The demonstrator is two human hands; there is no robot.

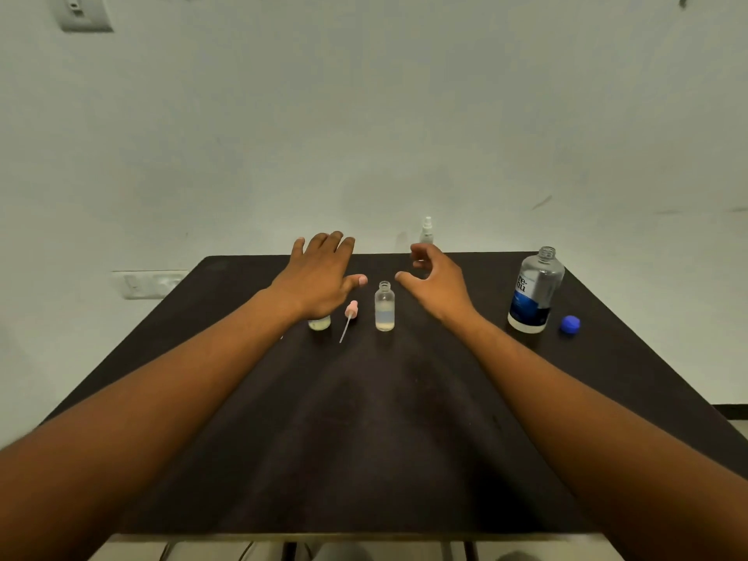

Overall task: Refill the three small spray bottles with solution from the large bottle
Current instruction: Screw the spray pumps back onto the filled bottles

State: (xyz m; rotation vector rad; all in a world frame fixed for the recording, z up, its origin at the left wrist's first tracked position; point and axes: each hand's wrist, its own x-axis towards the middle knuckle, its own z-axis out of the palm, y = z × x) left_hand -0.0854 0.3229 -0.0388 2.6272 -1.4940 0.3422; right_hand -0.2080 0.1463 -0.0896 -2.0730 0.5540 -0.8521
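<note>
A small clear bottle (pixel 384 306) stands uncapped in the middle of the dark table (pixel 364 419), partly filled. Its pink spray head (pixel 350 313) with tube lies just left of it. Another small bottle (pixel 319 322) stands further left, mostly hidden under my left hand (pixel 324 277), which hovers above it with straight fingers. My right hand (pixel 435 279) hovers right of the middle bottle, fingers loosely curled, holding nothing. Behind it stands a third small bottle (pixel 426 230) with a white spray top. The large bottle (pixel 533 291) stands uncapped at the right.
A blue cap (pixel 570 324) lies on the table right of the large bottle. A pale wall rises directly behind the table's far edge. A socket plate (pixel 149 283) is on the wall at the left.
</note>
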